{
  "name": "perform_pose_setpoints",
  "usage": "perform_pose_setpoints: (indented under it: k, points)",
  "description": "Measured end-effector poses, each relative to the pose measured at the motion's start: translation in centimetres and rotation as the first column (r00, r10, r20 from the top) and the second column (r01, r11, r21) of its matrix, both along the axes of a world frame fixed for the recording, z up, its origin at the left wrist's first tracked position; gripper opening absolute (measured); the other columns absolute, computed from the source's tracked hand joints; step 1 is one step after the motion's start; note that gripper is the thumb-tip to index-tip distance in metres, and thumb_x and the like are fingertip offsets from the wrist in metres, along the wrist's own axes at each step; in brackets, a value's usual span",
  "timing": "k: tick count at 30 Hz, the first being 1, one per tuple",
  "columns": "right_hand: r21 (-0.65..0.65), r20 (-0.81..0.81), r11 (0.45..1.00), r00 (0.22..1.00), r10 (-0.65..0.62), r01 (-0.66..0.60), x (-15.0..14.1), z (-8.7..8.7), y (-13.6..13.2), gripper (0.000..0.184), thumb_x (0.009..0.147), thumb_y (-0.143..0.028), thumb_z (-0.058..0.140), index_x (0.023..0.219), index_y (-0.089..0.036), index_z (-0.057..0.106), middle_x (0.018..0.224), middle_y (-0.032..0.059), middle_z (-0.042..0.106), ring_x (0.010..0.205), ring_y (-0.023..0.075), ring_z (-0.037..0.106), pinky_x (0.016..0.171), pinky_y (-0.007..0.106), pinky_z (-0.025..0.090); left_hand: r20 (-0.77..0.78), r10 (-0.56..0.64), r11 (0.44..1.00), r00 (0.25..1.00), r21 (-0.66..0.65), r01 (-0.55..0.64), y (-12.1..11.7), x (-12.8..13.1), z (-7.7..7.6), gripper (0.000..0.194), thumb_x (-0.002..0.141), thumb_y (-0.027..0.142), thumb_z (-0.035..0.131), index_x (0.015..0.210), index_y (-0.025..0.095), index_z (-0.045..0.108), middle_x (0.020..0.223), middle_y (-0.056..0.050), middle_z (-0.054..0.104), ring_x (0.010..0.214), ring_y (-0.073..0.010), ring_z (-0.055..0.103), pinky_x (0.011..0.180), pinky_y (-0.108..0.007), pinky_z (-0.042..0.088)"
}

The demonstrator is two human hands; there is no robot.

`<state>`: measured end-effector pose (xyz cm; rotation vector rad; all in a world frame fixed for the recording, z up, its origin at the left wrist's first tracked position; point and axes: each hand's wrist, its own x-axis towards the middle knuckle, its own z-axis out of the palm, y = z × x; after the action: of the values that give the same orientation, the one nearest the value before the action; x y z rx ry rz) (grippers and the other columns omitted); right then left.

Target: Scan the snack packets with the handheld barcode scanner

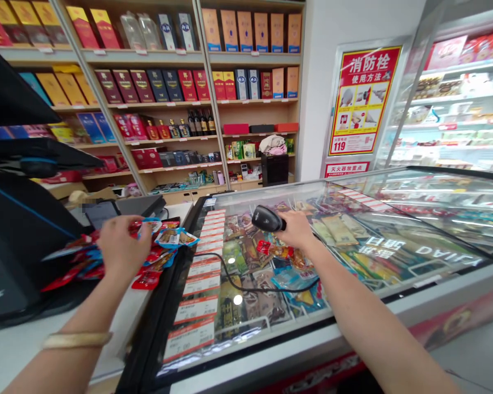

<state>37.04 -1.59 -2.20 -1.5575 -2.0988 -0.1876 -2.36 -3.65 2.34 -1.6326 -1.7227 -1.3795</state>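
Black plastic scanner [266,218]: since it looks stiff, the handle [284,224] suits gripping; right hand [296,229] wraps it.
Red-and-blue plastic packets [164,256]: likely slippery, best edge-pinched; left hand [121,246] curled, hold unclear.

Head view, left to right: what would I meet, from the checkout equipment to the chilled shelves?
Black checkout equipment → left hand → price labels → barcode scanner → right hand → fire-hydrant poster → chilled shelves.
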Motion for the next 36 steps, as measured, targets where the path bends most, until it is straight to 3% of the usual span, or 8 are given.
perform_pose_setpoints:
  k: [3,5,10,16,20,26,29,36]
  points:
    - [-0.007,-0.021,0.997,0.997,-0.075,0.075,0.2,0.1,0.1,0.030,0.081,-0.041,0.067,0.103,-0.021,0.073,0.101,0.0093,0.077,0.100,0.0283,0.067,0.085,0.036,0.042,-0.074,-0.277,0.955,0.958,-0.128,0.267,1.7,6.0,-2.2,0.023,0.077,0.044,0.057,0.082,0.023,0.066,0.093,-0.010,0.072,0.099,-0.0319,0.067,0.093,-0.049,0.054]
    - [-0.013,-0.033,0.993,0.992,-0.119,0.119,0.4,0.0,0.2,0.029,0.081,-0.041,0.067,0.101,-0.022,0.074,0.101,0.0095,0.077,0.099,0.0283,0.067,0.086,0.036,0.043,-0.098,-0.470,0.852,0.877,-0.307,0.423,2.4,10.3,-4.1,0.025,0.080,0.042,0.056,0.088,0.023,0.070,0.099,-0.010,0.074,0.100,-0.0279,0.068,0.095,-0.043,0.053]
    - [-0.032,-0.061,0.982,0.981,-0.185,0.184,0.6,-0.2,0.6,0.028,0.082,-0.042,0.066,0.100,-0.022,0.074,0.101,0.0101,0.077,0.101,0.0289,0.067,0.088,0.037,0.043,-0.110,-0.592,0.686,0.798,-0.589,0.428,3.0,18.5,-7.9,0.039,0.087,0.043,0.060,0.117,0.020,0.071,0.121,-0.014,0.071,0.115,-0.0298,0.065,0.103,-0.045,0.049]
    - [-0.039,-0.065,0.986,0.984,-0.166,0.164,0.4,-0.2,0.7,0.032,0.083,-0.046,0.065,0.103,-0.022,0.073,0.104,0.0113,0.076,0.105,0.0301,0.067,0.092,0.040,0.043,-0.167,-0.685,0.590,0.709,-0.698,0.406,3.3,21.3,-9.5,0.052,0.077,0.045,0.074,0.127,0.030,0.070,0.142,-0.012,0.060,0.130,-0.0354,0.055,0.107,-0.050,0.045]
    - [-0.035,-0.057,0.988,0.986,-0.154,0.152,0.3,-0.2,0.7,0.035,0.082,-0.047,0.065,0.105,-0.022,0.073,0.105,0.0115,0.076,0.104,0.0298,0.067,0.093,0.040,0.042,-0.137,-0.815,0.478,0.564,-0.708,0.520,2.6,20.5,-9.1,0.034,0.083,0.028,0.064,0.116,0.026,0.075,0.122,-0.011,0.072,0.113,-0.0261,0.066,0.102,-0.038,0.049]
    - [-0.038,-0.060,0.988,0.986,-0.155,0.153,0.3,-0.2,0.7,0.035,0.080,-0.045,0.067,0.107,-0.023,0.073,0.101,0.0101,0.076,0.102,0.0297,0.067,0.090,0.039,0.043,-0.060,-0.634,0.616,0.771,-0.641,0.458,1.4,16.6,-7.3,0.021,0.075,0.023,0.059,0.086,0.024,0.077,0.079,-0.007,0.076,0.071,-0.0232,0.070,0.071,-0.032,0.053]
    - [-0.022,-0.073,0.988,0.985,-0.155,0.154,0.3,-0.2,0.6,0.032,0.079,-0.044,0.069,0.102,-0.023,0.073,0.099,0.0099,0.077,0.100,0.0294,0.067,0.087,0.038,0.042,0.170,-0.512,0.682,0.842,-0.515,0.519,1.6,14.1,-6.6,0.021,0.071,0.033,0.062,0.083,0.024,0.077,0.068,-0.004,0.073,0.063,-0.0229,0.067,0.063,-0.032,0.052]
    - [0.046,0.017,0.992,0.994,0.113,-0.113,-0.1,0.0,0.1,0.033,0.074,-0.042,0.073,0.099,-0.021,0.073,0.101,0.0097,0.076,0.102,0.0284,0.063,0.087,0.037,0.038,0.751,-0.321,0.773,0.577,-0.144,0.618,1.9,12.1,-5.8,0.048,0.051,0.052,0.080,0.081,0.016,0.072,0.072,-0.006,0.072,0.065,-0.0203,0.066,0.062,-0.031,0.052]
